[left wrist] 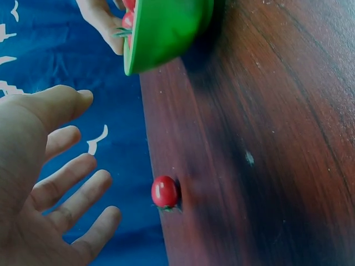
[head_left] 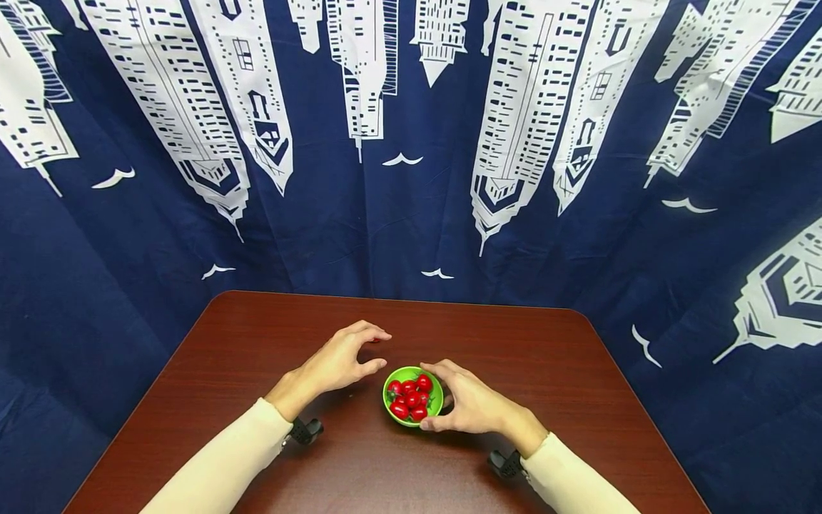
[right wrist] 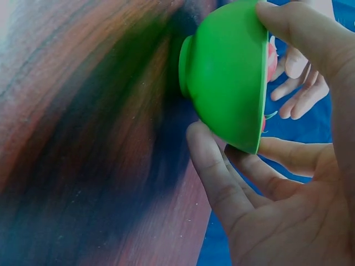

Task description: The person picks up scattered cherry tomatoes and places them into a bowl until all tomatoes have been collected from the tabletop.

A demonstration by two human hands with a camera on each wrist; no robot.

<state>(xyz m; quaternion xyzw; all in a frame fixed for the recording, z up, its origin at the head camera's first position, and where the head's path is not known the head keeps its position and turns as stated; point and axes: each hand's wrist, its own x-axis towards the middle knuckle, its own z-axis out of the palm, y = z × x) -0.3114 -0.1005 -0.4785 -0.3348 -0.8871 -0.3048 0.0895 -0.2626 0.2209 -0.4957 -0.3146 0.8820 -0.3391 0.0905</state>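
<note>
A small green bowl (head_left: pixel 439 396) holds several red cherry tomatoes (head_left: pixel 412 398) with green stems. My right hand (head_left: pixel 475 403) grips it from the right, the thumb at the near rim and the fingers at the far side. In the right wrist view the thumb and fingertips meet the bowl wall (right wrist: pixel 227 77). Left of the bowl, my left hand (head_left: pixel 340 360) hovers above the table with fingers spread and nothing in them. One loose cherry tomato (left wrist: pixel 165 192) lies on the table near that hand, mostly hidden by the fingers in the head view.
The brown wooden table (head_left: pixel 514 343) has rounded far corners. Behind it and at its sides hangs a dark blue cloth (head_left: pixel 398 228) printed with white buildings and birds. Each wrist wears a black strap device (head_left: pixel 307 430).
</note>
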